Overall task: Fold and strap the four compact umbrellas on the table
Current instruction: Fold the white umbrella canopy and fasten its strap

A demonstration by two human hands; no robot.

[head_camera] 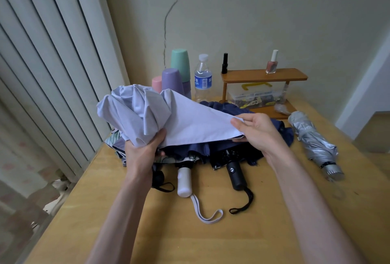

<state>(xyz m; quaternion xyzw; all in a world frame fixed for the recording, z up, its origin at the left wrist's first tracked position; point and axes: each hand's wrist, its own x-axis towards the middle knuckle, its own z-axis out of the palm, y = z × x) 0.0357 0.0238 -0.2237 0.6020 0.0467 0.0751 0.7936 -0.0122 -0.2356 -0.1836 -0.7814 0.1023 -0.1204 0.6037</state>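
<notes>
Treat lavender umbrella canopy [190, 122], held above table [211, 232] with left hand [141, 154] gripping gathered pleats and right hand [259, 133] pinching one panel's edge, as light, limp fabric; grasp along panel edges.

Both bare forearms reach forward, hands raised and apart. The left hand [143, 154] curls its fingers round the bunched lilac umbrella [147, 114] — the right hand [258, 133] pinches its stretched panel edge between thumb and fingers.

Cracked cream wall [253, 10] behind wooden table [211, 242], blinds [42, 73] left
</notes>
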